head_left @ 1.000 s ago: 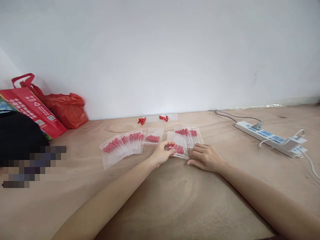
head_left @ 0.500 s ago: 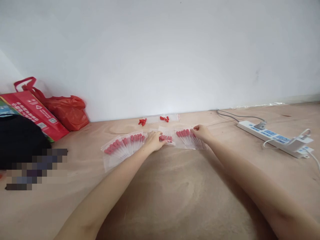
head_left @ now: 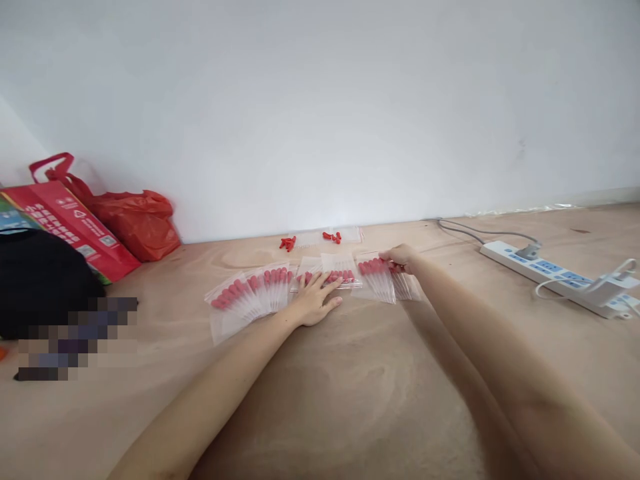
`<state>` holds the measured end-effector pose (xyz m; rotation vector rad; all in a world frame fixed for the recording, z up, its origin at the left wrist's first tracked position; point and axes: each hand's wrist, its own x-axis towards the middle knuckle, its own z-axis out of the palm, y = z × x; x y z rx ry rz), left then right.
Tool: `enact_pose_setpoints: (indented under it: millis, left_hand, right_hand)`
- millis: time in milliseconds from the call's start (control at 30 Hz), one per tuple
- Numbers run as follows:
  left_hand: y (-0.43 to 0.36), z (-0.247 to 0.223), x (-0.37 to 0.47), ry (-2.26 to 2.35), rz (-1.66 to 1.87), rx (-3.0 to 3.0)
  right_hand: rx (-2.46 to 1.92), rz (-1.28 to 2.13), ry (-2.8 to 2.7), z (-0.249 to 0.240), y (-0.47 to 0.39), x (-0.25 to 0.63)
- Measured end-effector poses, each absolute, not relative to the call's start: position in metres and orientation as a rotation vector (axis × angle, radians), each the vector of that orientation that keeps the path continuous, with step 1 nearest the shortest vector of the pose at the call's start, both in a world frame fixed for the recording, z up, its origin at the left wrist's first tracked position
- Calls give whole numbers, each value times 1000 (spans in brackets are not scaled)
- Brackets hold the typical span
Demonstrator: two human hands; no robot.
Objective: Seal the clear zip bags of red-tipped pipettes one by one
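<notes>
currently: hands at middle and right bags

left hand [head_left: 316, 301] palm down, fingers spread, fingertips over the middle bags [head_left: 345, 267]; nothing gripped. right hand [head_left: 397, 259] has fingers bent together at the far side of the right bags [head_left: 376, 273]; cannot tell whether it pinches one. left bags [head_left: 255, 290], fanned, red-ended contents, lie on the wooden surface [head_left: 340, 400] left of the left hand. loose red pieces [head_left: 287, 244] lie farther, near the wall [head_left: 320, 120]. power strip [head_left: 545, 270] well to the right.
</notes>
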<state>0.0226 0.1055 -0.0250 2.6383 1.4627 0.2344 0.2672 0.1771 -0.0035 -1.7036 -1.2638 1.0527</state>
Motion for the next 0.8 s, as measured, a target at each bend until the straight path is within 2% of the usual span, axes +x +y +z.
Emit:
enact_pose_setpoints:
  millis: [200, 333, 500, 667, 800]
  left_hand:
    - [109, -26, 35, 1504, 286, 2601]
    - [105, -26, 41, 1539, 530, 2661]
    - [79, -27, 33, 1388, 865, 2732]
    - [42, -26, 24, 1095, 1049, 2876]
    - [36, -27, 21, 848, 1086, 3005]
  right_hand:
    - [-1561, 1112, -1321, 26, 143, 291]
    - [-1311, 1121, -1403, 36, 110, 304]
    - [-925, 1042, -1608, 8, 70, 290]
    - [-818, 827, -1853, -30, 43, 260]
    - [-783, 727, -2089, -36, 39, 251]
